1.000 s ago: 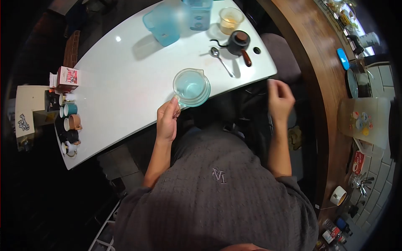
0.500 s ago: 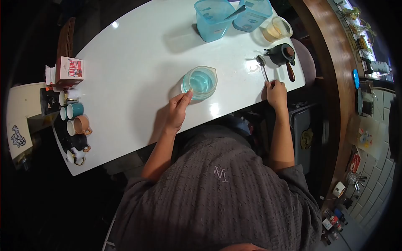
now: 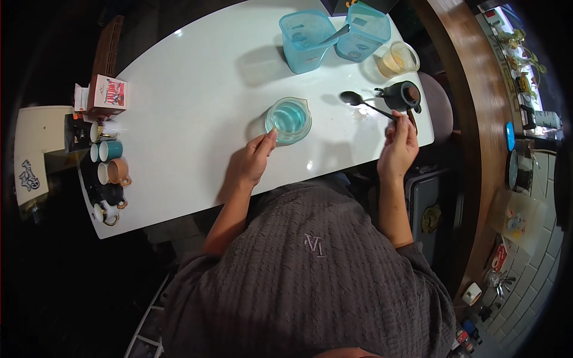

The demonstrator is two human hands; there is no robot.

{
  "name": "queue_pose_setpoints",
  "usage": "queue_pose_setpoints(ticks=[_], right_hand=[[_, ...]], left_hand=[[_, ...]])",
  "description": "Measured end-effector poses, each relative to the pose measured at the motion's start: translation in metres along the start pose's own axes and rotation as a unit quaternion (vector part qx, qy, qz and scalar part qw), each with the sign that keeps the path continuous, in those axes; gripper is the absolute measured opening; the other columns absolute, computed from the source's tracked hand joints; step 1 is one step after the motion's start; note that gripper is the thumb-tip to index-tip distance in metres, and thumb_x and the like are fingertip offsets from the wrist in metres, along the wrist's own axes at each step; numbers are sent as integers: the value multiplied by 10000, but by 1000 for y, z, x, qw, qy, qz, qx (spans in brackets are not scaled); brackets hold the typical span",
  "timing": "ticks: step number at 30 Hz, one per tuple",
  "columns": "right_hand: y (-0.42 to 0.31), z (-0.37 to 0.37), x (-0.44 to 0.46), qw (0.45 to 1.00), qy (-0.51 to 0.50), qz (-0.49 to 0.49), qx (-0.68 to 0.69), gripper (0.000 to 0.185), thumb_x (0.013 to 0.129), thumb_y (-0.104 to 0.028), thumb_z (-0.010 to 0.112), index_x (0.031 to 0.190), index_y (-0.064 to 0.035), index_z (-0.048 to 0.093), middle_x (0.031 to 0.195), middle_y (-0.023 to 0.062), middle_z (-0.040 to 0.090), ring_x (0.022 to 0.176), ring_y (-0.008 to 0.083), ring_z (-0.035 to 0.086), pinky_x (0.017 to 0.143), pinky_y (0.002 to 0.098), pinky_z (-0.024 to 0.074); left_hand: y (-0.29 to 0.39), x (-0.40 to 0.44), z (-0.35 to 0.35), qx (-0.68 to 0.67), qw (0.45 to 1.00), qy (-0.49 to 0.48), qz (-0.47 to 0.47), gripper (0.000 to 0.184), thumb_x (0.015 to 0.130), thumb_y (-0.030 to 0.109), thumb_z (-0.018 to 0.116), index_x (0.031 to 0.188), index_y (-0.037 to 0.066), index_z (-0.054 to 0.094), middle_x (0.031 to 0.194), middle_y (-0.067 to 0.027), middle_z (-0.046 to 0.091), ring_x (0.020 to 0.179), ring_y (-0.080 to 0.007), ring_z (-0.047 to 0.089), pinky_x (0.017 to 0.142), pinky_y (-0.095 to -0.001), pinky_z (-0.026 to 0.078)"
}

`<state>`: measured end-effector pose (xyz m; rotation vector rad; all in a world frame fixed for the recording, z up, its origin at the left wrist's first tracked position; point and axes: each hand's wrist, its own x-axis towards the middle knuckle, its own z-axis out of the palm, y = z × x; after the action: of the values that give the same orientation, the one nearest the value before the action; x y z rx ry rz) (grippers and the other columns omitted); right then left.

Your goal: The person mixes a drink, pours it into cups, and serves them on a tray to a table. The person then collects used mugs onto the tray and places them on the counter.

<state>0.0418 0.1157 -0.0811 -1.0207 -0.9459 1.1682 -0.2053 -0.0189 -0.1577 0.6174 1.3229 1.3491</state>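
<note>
A clear glass jug (image 3: pixel 289 118) with a spout and light blue liquid inside rests on the white table. My left hand (image 3: pixel 258 159) is closed at its near side, thumb on top, probably on a handle that my fingers cover. Off to the right, my right hand (image 3: pixel 399 152) pinches the end of a spoon (image 3: pixel 351 98), whose bowl points left, above the tabletop. Just beyond that hand stands a small black pot (image 3: pixel 394 95) with a wooden handle, partly behind the fingers.
Two blue translucent containers (image 3: pixel 305 51) stand at the back, a utensil handle leaning out between them. A glass bowl (image 3: pixel 412 53) with tan contents is at the far right. Several cups (image 3: pixel 111 150) and a red-and-white box (image 3: pixel 110 94) line the left edge of the table (image 3: pixel 185 119).
My right hand has lifted the spoon off the table and turned its bowl to the left. My left hand stays on the jug. The view has shifted slightly.
</note>
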Motion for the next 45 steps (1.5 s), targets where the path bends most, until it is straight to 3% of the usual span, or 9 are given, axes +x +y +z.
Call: queue_pose_setpoints(ticks=[6,8,10,12,16,27,32,39,45], right_hand=[[2,46,-1,957,-243,-94,-126,213,997,-138,508,969,20,648,767,28,596,708,89,548,637,230,419],[1,62,-1,906,-308,-179,-228,93,914,-74,597,938,-14,665,764,104,624,697,191,593,636,297,444],[19,73,4,831,-348,-314,-299,68,877,-80,632,919,-39,664,752,81,621,703,235,551,665,357,419],[28,82,3,808,-369,-337,-313,63,862,-90,644,911,-56,662,750,63,618,708,243,529,673,369,397],[38,90,0,754,-376,-392,-368,71,837,-104,658,907,-94,656,759,21,617,721,238,501,682,372,361],[46,100,4,760,-450,-322,-342,99,877,-119,616,948,-79,671,750,69,650,700,279,512,670,398,390],[33,104,6,702,-519,-306,-380,86,879,-107,612,886,-47,673,731,78,656,722,290,539,675,396,418],[30,111,4,684,-457,-388,-415,90,879,-115,617,892,-42,666,770,83,662,712,298,539,675,404,416],[32,110,-2,695,-540,-299,-369,99,886,-109,601,906,-35,663,738,82,657,713,291,537,678,406,417]], left_hand=[[7,-10,7,72,997,23,33,351,1008,355,467,802,79,536,753,20,499,681,-70,442,645,-223,356],[13,-19,14,76,994,64,37,348,1011,355,460,852,63,561,794,1,535,694,-76,471,662,-230,381],[18,-30,18,80,991,104,40,354,1013,355,452,902,46,585,836,-17,570,707,-81,501,680,-237,405],[19,-42,20,104,967,218,76,379,1022,347,434,953,15,603,845,-43,594,696,-92,514,682,-251,420],[3,-67,-4,32,964,251,84,402,1028,334,422,915,-1,613,825,-52,598,709,-100,504,683,-258,412],[7,-98,-3,28,917,373,137,464,1013,299,476,685,-5,596,695,-47,603,673,-104,477,648,-263,388],[9,-95,-8,3,922,358,145,459,990,275,536,607,23,527,630,-26,545,658,-91,470,632,-256,368],[17,-92,-13,7,924,359,132,299,954,231,604,730,38,564,678,11,539,651,-54,464,626,-218,376],[6,-90,-20,8,918,364,156,128,861,91,720,829,28,614,736,48,567,659,-22,461,585,-179,366]])
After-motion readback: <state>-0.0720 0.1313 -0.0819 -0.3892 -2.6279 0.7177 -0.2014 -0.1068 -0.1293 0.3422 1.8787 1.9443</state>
